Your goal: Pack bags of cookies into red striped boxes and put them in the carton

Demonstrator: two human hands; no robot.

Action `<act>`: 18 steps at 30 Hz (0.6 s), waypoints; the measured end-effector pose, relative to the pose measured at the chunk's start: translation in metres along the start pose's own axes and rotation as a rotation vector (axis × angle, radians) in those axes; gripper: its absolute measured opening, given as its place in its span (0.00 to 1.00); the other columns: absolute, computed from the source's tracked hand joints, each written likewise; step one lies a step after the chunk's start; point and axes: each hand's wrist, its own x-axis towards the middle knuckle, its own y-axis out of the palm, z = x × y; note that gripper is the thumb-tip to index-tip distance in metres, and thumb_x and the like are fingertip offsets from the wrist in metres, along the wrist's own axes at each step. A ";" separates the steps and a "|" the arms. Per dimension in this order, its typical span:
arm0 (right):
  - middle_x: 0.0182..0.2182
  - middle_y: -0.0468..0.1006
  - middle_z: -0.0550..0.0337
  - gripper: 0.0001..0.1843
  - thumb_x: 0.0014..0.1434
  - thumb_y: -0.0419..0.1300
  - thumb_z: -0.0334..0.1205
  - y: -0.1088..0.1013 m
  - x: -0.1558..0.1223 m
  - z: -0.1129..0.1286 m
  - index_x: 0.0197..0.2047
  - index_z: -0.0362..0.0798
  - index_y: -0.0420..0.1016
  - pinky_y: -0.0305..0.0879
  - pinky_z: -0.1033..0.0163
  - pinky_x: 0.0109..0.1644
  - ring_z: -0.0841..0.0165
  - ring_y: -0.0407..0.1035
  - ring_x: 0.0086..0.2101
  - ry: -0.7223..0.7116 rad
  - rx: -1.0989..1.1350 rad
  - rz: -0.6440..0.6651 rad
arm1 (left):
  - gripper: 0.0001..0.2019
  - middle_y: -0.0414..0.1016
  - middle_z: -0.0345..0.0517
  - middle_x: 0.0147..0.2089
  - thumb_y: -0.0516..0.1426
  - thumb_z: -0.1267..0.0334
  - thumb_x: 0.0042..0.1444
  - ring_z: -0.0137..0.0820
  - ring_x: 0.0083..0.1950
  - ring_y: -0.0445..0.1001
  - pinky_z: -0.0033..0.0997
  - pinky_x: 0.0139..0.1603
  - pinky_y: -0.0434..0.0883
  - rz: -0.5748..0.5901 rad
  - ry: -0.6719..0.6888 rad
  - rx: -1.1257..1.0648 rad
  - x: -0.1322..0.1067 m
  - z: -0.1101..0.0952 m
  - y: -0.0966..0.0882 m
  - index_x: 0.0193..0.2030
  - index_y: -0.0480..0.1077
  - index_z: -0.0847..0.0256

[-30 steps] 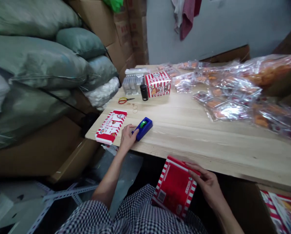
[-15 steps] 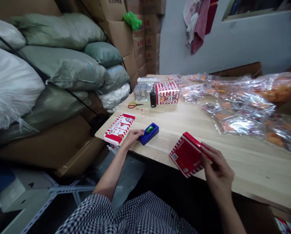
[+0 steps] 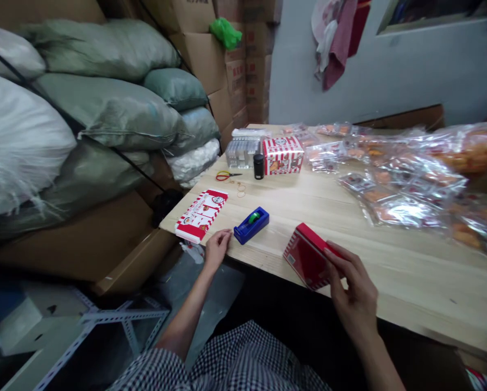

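My right hand [image 3: 355, 290] grips a small red box [image 3: 306, 255] with striped edges by its right side, thumb in front and fingers behind, tilted at the table's front edge. My left hand [image 3: 218, 247] has its fingertips pinched together just left of a blue tape dispenser [image 3: 251, 225] with a green core, apart from it. Whatever is in that pinch is too small to make out. Close to the left hand lies a flat red-and-white printed carton [image 3: 201, 215].
Farther back on the wooden table [image 3: 292, 201] are scissors [image 3: 227, 175], a black bottle [image 3: 258, 166], a striped box [image 3: 283, 155] and clear plastic packs [image 3: 242, 152]. Bagged orange items [image 3: 406, 187] cover the right side. Stuffed sacks [image 3: 125, 111] are piled at the left.
My left hand has moved off the tape dispenser, left and toward me, fingers still pinched. My right hand has shifted slightly left and turned the red box so more of its side shows.
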 end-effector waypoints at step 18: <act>0.53 0.74 0.53 0.28 0.65 0.57 0.27 0.020 -0.005 0.010 0.65 0.59 0.65 0.70 0.45 0.59 0.60 0.70 0.54 -0.072 0.009 -0.044 | 0.45 0.79 0.42 0.30 0.67 0.57 0.53 0.27 0.26 0.76 0.26 0.31 0.74 0.457 -0.239 -0.594 -0.095 -0.133 0.129 0.72 0.47 0.60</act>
